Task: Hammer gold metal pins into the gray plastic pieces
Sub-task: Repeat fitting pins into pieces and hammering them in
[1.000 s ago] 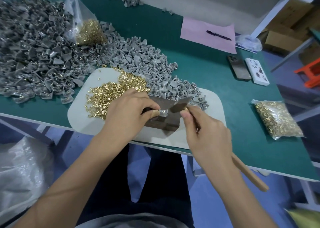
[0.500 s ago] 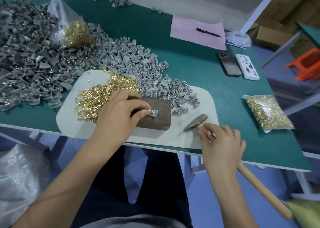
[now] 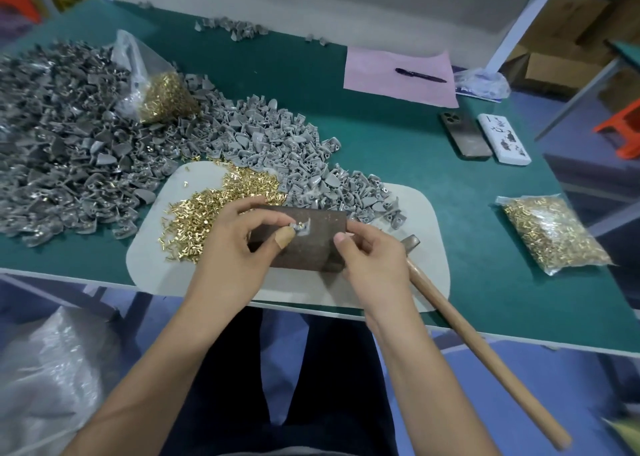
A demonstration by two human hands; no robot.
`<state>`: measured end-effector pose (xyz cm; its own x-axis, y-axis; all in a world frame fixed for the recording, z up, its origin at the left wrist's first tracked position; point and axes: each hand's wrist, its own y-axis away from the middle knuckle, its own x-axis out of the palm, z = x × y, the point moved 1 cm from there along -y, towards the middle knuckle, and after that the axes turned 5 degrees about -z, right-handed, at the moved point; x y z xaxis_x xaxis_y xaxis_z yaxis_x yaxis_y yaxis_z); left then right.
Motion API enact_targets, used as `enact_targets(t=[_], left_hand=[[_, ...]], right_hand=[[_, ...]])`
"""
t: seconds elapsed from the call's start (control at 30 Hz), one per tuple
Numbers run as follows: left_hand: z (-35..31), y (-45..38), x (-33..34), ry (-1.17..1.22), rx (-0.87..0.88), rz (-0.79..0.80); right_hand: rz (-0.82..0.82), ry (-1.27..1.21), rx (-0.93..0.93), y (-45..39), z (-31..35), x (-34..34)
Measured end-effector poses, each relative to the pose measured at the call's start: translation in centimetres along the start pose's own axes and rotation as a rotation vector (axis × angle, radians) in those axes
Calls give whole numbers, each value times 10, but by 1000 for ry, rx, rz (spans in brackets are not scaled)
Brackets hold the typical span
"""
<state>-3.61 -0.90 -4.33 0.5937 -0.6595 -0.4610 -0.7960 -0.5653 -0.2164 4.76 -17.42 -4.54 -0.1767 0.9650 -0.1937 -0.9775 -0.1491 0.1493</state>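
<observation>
My left hand (image 3: 239, 251) pinches a gray plastic piece (image 3: 300, 228) with a gold pin in it, held on top of the dark metal block (image 3: 311, 248). My right hand (image 3: 374, 258) hovers at the block's right end with loosely curled fingers that hold nothing, its thumb pointing toward the piece. Just right of that hand lies the hammer (image 3: 411, 242), head on the white mat (image 3: 426, 220) and wooden handle (image 3: 485, 345) sticking out past the table edge. Loose gold pins (image 3: 207, 210) are heaped on the mat's left. Gray pieces (image 3: 263, 144) are piled behind it.
A far larger heap of gray pieces (image 3: 59, 151) fills the left of the green table (image 3: 398, 151), with an open bag of pins (image 3: 162, 95) on it. A sealed pin bag (image 3: 550, 230) lies right. Two phones (image 3: 485, 137), pink paper (image 3: 398, 78) and a pen sit at the back.
My right hand has set the hammer down on the mat, let go of it and moved left to the block. My left hand keeps holding the piece on the block.
</observation>
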Motion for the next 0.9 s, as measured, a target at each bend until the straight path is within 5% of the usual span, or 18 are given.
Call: enact_targets(t=[0.23,0.7,0.77,0.9], left_hand=[[-11,-4,4,51,-43,90],[-23,18,7,111,-44,222],[-23,16,6,93,-45,237],[-18,14,-2,-100,39,128]], right_hand=[[24,-162,-90,4,24,-1],[-97,-79,84,15,-7,-29],[-97,53,0,13,-8,-32],[-278,536,-461,21,2,-26]])
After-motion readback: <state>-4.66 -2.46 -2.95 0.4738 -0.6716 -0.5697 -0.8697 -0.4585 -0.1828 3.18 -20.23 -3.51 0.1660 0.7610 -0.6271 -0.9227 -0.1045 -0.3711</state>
